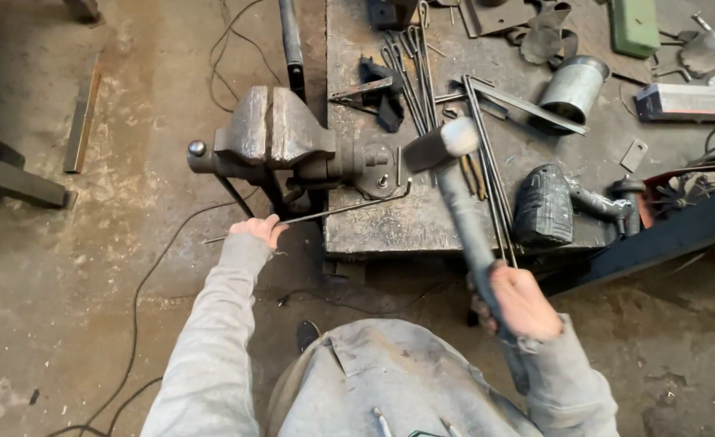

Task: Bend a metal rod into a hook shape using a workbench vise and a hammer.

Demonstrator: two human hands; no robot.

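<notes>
Gripping thin bent steel rod (pixel 337 210) w/ left hand (pixel 258 230) by rough cast vise (pixel 272 133) at workbench (pixel 390 226) front-left corner; right hand (pixel 519 301) clenched on hammer (pixel 461 198).

Steel workbench (pixel 390 222): bundle of thin rods (pixel 412 73), metal can (pixel 572 87), angle grinder (pixel 564 208), bolted vise (pixel 272 133).

Stained, dusty concrete floor (pixel 66 267) fills the left and bottom of frame, crossed by thin black cables (pixel 143 283). Scuffed steel workbench (pixel 390 222) occupies upper right. Flat, even light.
</notes>
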